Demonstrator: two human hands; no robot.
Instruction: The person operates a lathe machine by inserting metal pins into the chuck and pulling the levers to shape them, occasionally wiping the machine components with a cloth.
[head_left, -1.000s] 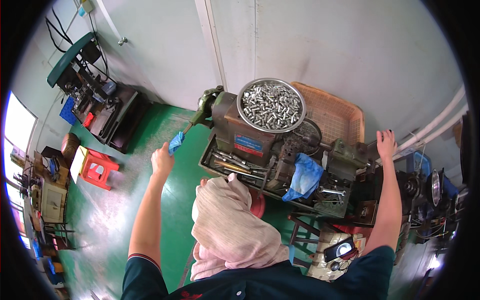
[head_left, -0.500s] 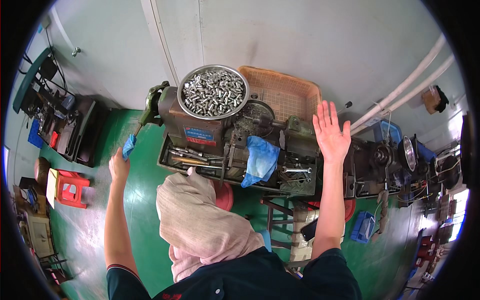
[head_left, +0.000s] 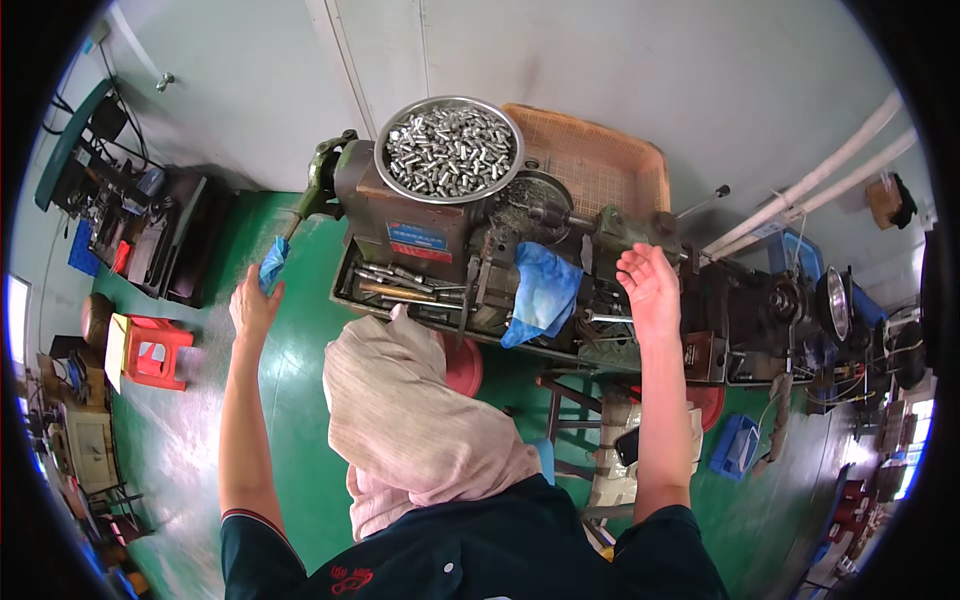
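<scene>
My left hand (head_left: 256, 306), at the left end of a small lathe (head_left: 375, 205), has its thumb and fingers apart. Its fingertips are right by a lever handle wrapped in blue cloth (head_left: 273, 262); whether they still touch it, I cannot tell. My right hand (head_left: 652, 295) hangs palm up over the lathe's right end, fingers loosely curled and holding nothing. On the headstock stands a steel bowl (head_left: 379, 165) heaped with small metal cylinders (head_left: 450, 150). A blue-stained rag (head_left: 545, 290) drapes over the lathe's front, and a wrench (head_left: 612, 319) lies beside it.
An orange plastic basket (head_left: 655, 190) stands behind the lathe, against the wall. Tools (head_left: 400, 290) fill the front tray. Below are a padded stool (head_left: 612, 465) with a phone (head_left: 627, 446), a red stool (head_left: 160, 352) and a blue bin (head_left: 735, 447). Beige cloth (head_left: 410, 400) covers my lap area.
My left hand has loosened from around the blue-wrapped handle, its fingers now spread. My right hand has gone from flat, fingers straight up, to loosely curled. The view has shifted slightly.
</scene>
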